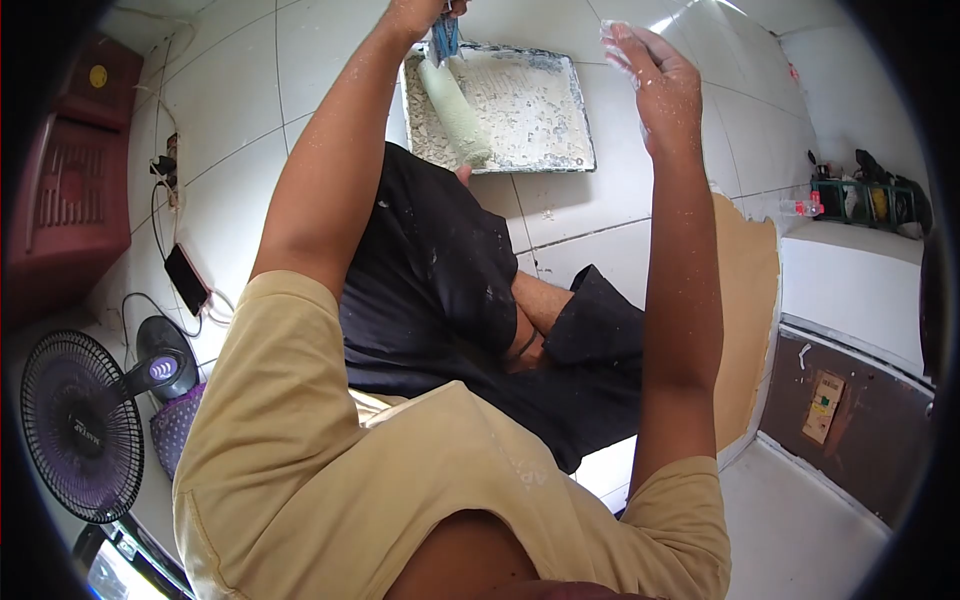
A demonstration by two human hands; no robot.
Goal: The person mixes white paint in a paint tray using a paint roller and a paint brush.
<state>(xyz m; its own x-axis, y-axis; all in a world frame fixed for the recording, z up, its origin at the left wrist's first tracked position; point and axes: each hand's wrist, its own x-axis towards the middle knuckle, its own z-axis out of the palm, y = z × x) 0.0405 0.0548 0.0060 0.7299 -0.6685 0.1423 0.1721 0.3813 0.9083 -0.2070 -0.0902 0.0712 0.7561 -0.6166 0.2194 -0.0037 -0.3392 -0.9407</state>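
Note:
At the top edge of the view, my left hand (pixel 420 14) is closed around a blue object (pixel 444 40), partly cut off by the frame. Just beneath it, a pale green, powder-coated cylinder (pixel 455 112) lies at a slant in a shallow tray (pixel 588 150) with dark, smeared edges. Whitish, crumbly material covers much of the tray's bottom. To the right of the tray and raised above the floor, my right hand (pixel 660 75) has bent fingers pressed together, with white residue on the fingertips. Whatever those fingers hold, if anything, cannot be made out.
Black cloth and my crossed legs lie below the tray. On the left are a fan (pixel 85 425), a phone (pixel 187 279) with cables and a red plastic piece (pixel 75 185). Brown cardboard (pixel 745 320) and a green basket (pixel 865 203) are at the right.

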